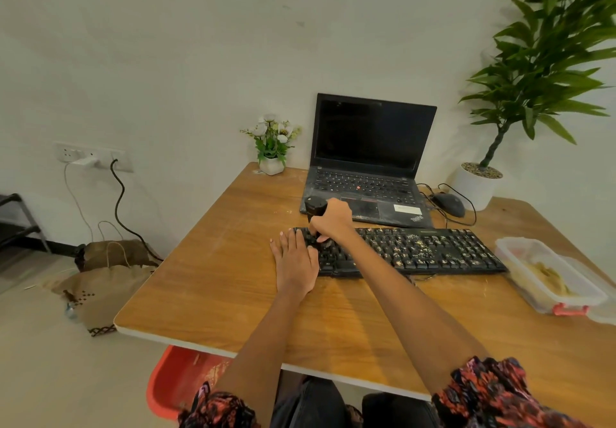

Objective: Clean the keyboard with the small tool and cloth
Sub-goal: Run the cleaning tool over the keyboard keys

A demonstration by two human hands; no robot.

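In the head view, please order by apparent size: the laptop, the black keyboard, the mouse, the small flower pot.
1. laptop
2. black keyboard, its left end hidden by the hands
3. small flower pot and mouse: look alike, unsure.

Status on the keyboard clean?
Right hand grips small tool on keyboard left end. Left hand flat, steadying it. Crumbs remain mid-keyboard. No cloth visible.
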